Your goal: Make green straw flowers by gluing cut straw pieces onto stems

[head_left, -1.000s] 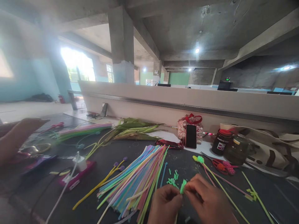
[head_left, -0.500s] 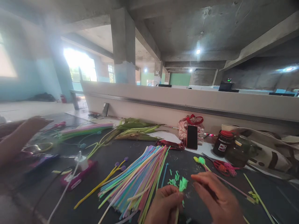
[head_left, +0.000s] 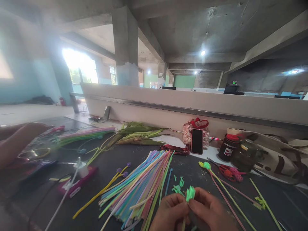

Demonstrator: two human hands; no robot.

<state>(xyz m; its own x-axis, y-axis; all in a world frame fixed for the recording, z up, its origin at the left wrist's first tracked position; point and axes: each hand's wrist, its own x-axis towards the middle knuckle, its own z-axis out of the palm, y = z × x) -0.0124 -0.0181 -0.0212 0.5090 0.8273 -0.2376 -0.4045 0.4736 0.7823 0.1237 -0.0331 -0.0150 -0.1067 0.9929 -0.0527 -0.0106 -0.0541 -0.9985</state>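
Note:
My left hand (head_left: 171, 212) is pinched round a pale yellow-green stem topped by a tuft of bright green straw pieces (head_left: 190, 194). From the other side my right hand (head_left: 209, 210) presses its thumb and fingers against the base of the same tuft. The fingertips of both hands nearly meet there, and most of the stem is hidden below them. Just beyond the hands lie loose cut green pieces (head_left: 179, 186). A blue stem (head_left: 169, 181) lies left of these, beside a large fan of pastel straws (head_left: 137, 189).
Red-handled scissors (head_left: 227, 172) and finished-looking straw stems (head_left: 206, 165) lie to the right. Behind stand a phone (head_left: 197, 141), a dark red-lidded jar (head_left: 228, 147) and a glass jar (head_left: 244, 155). Corn husks (head_left: 139, 134) and a magenta power strip (head_left: 78, 182) lie left, near another person's arm (head_left: 19, 139).
My right hand has moved left and closed in on the green tuft, which it was apart from before. The left hand keeps its grip. The view has shifted slightly.

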